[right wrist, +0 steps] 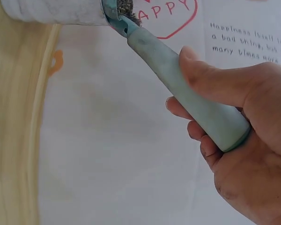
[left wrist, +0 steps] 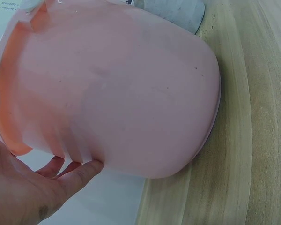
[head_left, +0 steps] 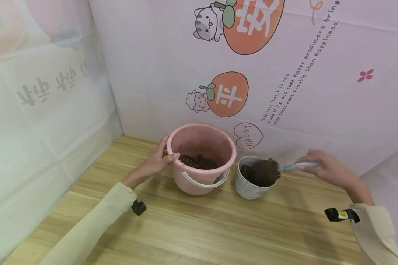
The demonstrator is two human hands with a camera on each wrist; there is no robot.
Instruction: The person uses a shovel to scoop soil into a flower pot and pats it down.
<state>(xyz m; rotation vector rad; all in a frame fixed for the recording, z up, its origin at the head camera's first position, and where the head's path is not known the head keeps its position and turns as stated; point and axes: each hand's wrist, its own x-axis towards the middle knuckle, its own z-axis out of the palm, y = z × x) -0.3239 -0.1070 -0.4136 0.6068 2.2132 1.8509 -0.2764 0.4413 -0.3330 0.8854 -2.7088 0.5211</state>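
A pink bucket (head_left: 199,176) with a white handle (head_left: 199,184) stands upright on the wooden table, dark soil (head_left: 199,162) in its bottom. My left hand (head_left: 154,163) grips its left rim, thumb over the edge and fingers along the outside wall. To the right stands a smaller grey-white pot (head_left: 248,189) with some soil inside. My right hand (head_left: 328,169) holds a trowel by its pale blue-green handle (right wrist: 178,84). Heaped soil (head_left: 265,173) covers the trowel's blade at the pot's mouth and hides most of it.
Behind the bucket and pot hangs a printed cloth (head_left: 172,55) with orange fruit, cartoon animals and lettering. Another cloth (head_left: 53,140) closes off the left side. The wooden table (head_left: 219,232) reaches toward me in front of both containers.
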